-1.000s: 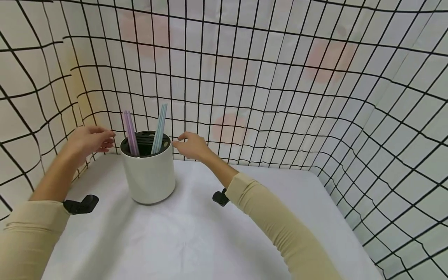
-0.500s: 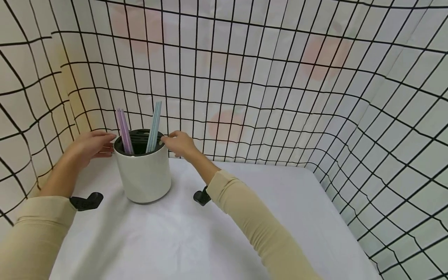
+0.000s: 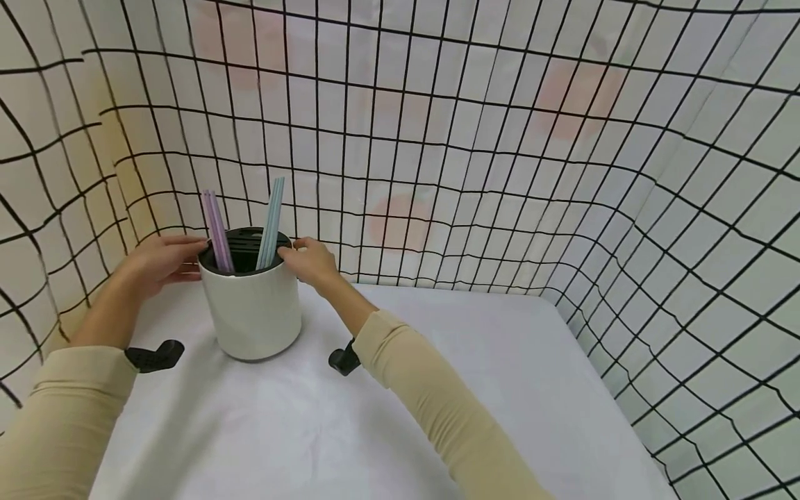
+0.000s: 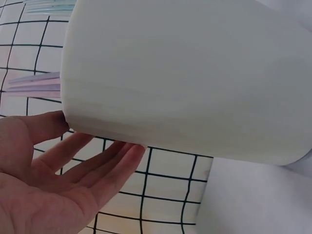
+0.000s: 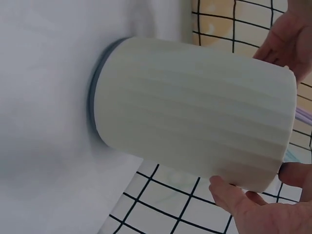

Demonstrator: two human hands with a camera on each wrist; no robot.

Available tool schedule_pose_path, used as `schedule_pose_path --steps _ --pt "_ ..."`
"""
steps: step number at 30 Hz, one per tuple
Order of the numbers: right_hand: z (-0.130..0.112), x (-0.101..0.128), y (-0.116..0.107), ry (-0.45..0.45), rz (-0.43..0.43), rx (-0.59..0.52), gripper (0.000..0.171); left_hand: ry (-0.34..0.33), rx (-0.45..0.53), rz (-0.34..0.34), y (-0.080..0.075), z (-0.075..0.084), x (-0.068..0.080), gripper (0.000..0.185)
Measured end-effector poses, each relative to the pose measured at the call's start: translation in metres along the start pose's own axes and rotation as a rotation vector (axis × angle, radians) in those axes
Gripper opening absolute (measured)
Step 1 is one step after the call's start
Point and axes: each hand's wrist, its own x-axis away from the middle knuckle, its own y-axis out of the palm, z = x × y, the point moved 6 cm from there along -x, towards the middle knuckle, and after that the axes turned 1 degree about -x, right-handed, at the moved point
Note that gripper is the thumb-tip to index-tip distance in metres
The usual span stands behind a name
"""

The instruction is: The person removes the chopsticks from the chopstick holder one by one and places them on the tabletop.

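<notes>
A white, round utensil holder [image 3: 253, 316] with a black slotted top [image 3: 242, 242] stands upright on the white tabletop. Purple chopsticks [image 3: 217, 232] lean out of its left part, pale blue chopsticks [image 3: 271, 223] out of its right. My left hand [image 3: 164, 260] holds the holder's left side, thumb at the upper rim and fingertips against the wall, as the left wrist view shows. On the opposite side my right hand [image 3: 310, 262] grips the rim; in the right wrist view its thumb [image 5: 295, 174] lies at the edge and its fingers press the side wall.
Black wire grid panels [image 3: 400, 139] rise behind the table [image 3: 437, 389] and along both sides, with pale patterned sheeting behind them. The left arm is close to the left panel. A black wrist device [image 3: 156, 356] sits at each sleeve cuff.
My right hand has moved left from beside the holder onto its rim. My left hand has come up against the other side. The view has shifted slightly; the holder stays on the table.
</notes>
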Motion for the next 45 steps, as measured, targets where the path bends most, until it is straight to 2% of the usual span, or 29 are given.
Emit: schedule_pose_path --steps 5,8,15,22,32,39,45 --pt "0.003 0.0 -0.001 -0.014 0.037 -0.003 0.044 0.012 0.061 0.007 0.002 -0.003 -0.005 0.059" --pt "0.007 0.0 0.001 0.003 0.04 -0.051 0.044 0.005 0.086 -0.015 0.003 -0.007 -0.007 0.052" --pt "0.012 -0.002 0.005 0.014 0.04 -0.184 0.045 -0.009 0.065 -0.082 0.001 -0.013 -0.012 0.068" --pt "0.012 -0.001 0.008 0.039 0.063 -0.253 0.044 -0.046 0.144 -0.072 -0.003 -0.018 -0.01 0.042" --pt "0.013 0.0 0.01 0.078 0.054 -0.328 0.041 -0.049 0.083 -0.049 -0.003 -0.021 -0.008 0.075" --pt "0.017 -0.001 0.008 0.081 0.04 -0.354 0.042 -0.043 0.056 -0.039 0.002 -0.019 -0.007 0.078" --pt "0.022 0.002 -0.004 0.085 0.037 -0.338 0.041 -0.028 0.036 -0.035 0.014 -0.015 -0.006 0.076"
